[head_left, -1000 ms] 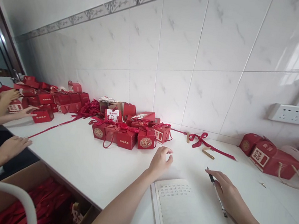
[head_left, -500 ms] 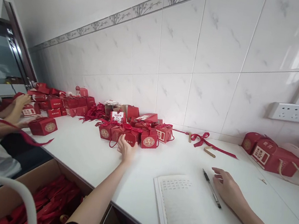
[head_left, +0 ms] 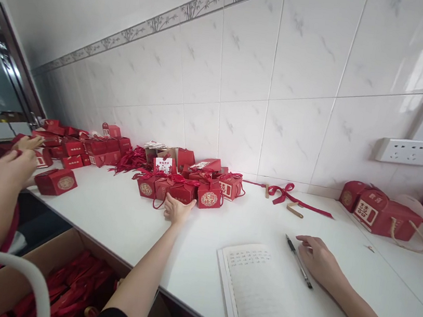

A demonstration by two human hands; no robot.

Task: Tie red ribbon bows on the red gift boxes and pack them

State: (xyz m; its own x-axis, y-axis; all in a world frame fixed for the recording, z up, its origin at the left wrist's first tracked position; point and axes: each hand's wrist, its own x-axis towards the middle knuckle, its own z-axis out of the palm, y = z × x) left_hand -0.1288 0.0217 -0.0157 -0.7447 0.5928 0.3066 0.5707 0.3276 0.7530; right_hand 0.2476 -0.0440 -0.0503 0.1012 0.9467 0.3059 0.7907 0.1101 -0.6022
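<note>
Left hand (head_left: 177, 210): reaches forward low over the counter (head_left: 116, 218) to the front red box (head_left: 182, 191); spread, with thumb out to the right and fingers to the left; looks in contact, cannot tell how firmly.
Front red box: sits upright straight ahead of left hand, directly beyond the fingers, lower front partly covered; well nearer to left hand than to right.
Box long axis: seems to run left to right across the reach; hard to judge behind the fingers.
Right-side box (head_left: 209, 198): stands just right of the thumb, round gold emblem facing out.
Right hand (head_left: 314, 251): rests on the counter, fingers loosely bent and apart, nothing visible in the grasp.
Pen (head_left: 298, 260): lies just left of right hand, long axis slanting from far left to near right.
Notebook (head_left: 256, 290): lies open between the two forearms, a few written lines at the top.
Loose ribbon (head_left: 287, 195): lies beyond the pen, tied in a bow.
Co-worker's hands (head_left: 16, 162): raised at far left, near a lone box (head_left: 56, 182).
</note>
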